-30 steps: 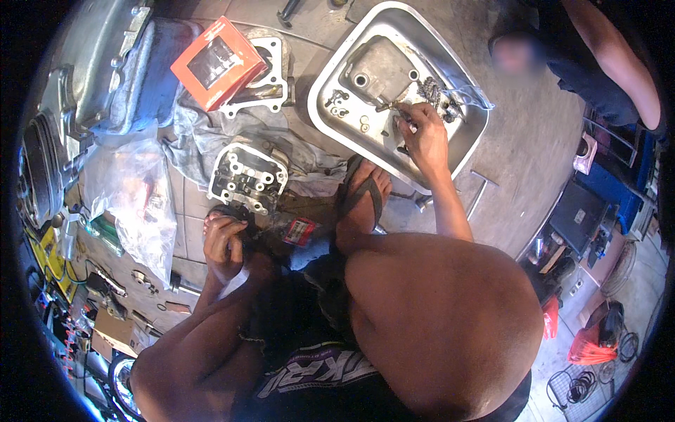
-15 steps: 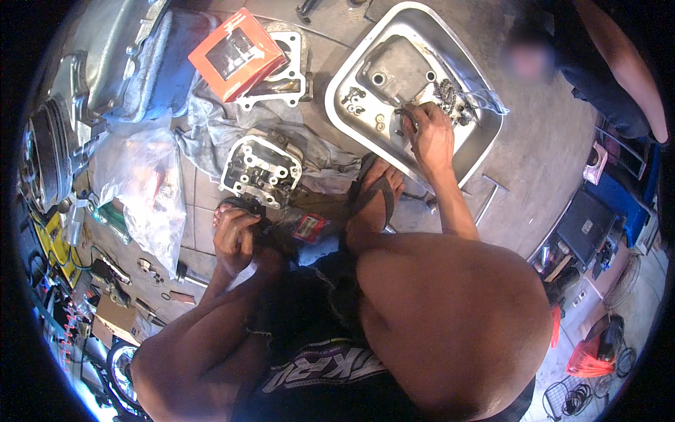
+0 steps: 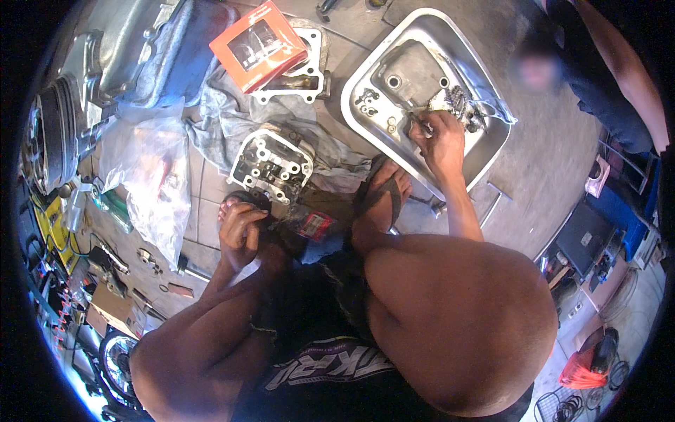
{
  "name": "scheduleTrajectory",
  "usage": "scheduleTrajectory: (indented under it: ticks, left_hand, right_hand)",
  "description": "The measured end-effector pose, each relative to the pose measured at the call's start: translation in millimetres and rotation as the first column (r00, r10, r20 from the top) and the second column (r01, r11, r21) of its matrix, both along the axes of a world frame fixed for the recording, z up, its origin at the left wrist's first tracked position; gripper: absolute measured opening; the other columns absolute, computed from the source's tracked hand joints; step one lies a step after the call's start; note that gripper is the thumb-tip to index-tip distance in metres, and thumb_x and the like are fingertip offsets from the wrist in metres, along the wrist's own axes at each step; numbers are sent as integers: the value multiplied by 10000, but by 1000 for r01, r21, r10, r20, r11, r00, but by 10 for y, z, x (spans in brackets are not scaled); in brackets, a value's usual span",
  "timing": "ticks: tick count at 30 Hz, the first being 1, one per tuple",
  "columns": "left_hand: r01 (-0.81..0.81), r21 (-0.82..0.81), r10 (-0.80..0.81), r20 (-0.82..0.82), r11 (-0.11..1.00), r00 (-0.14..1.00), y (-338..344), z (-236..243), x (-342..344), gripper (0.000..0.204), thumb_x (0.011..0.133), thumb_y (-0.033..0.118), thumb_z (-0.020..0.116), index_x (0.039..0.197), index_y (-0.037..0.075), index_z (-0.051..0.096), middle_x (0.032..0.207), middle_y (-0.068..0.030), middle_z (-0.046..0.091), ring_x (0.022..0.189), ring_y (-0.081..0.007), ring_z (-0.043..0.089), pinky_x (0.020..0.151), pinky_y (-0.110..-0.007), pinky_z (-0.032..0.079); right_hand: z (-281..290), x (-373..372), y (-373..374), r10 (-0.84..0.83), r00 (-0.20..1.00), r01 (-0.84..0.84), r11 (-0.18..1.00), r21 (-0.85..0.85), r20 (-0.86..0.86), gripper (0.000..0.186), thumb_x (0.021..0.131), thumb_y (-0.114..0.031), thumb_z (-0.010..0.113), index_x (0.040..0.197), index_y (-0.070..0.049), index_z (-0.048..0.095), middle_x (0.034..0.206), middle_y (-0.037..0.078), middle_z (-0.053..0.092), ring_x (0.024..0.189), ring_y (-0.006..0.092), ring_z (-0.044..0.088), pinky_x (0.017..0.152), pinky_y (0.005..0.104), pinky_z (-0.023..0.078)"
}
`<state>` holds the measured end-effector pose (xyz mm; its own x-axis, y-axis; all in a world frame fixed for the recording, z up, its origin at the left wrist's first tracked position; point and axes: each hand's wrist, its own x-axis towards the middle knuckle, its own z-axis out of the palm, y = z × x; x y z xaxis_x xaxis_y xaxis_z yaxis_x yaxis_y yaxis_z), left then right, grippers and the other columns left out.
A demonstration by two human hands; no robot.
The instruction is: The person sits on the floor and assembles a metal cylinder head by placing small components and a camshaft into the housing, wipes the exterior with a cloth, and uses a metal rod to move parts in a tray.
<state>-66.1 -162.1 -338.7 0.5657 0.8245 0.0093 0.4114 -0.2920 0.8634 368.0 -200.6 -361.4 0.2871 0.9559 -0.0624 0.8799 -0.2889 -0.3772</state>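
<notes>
My right hand [image 3: 443,143] reaches into a metal basin [image 3: 356,116], its fingertips pinched on a small dark part that they mostly cover. In that basin lie a grey metal cover [image 3: 411,65], a chain [image 3: 458,103] with other dark parts, small ring-shaped pieces [image 3: 392,125] and a group of small metal parts [image 3: 367,103]. Curled in beside my foot, my left hand [image 3: 242,228] has its fingers bent together; whatever they may hold is hidden. Just beyond it, a cylinder head [image 3: 273,167] lies on the floor with its inner side facing up.
An orange box [image 3: 259,46] rests on a metal engine part [image 3: 309,90]. Grey cloth [image 3: 221,125] and a clear plastic bag [image 3: 151,183] spread at the left. A small red packet [image 3: 314,226] lies between my feet. A T-handled tool [image 3: 496,200] is right of the basin; another person's arm [image 3: 619,60] shows far right.
The whole scene has shifted slightly right and down in view. My right hand stays in the basin with its fingers drawn closer together; my left hand keeps its place by the foot.
</notes>
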Motion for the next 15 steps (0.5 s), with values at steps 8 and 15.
scheduleTrajectory:
  ticks: [8,15]
  left_hand:
    - [35,45,-35,-11,998,999,14,16,20,278,771,-110,556,982,3,698,973,-163,651,893,-308,655,851,-398,508]
    - [45,135,-45,-1,990,999,55,70,45,250,751,-91,569,938,5,705,972,-165,662,873,-301,663,838,-395,513]
  right_hand:
    - [257,-218,21,-503,654,380,864,-329,-565,242,864,-150,773,1060,-25,707,882,51,711,864,120,666,788,273,512]
    - [447,-432,89,-380,454,329,912,-244,-806,274,868,48,725,1123,-42,684,931,33,674,857,116,642,784,240,516]
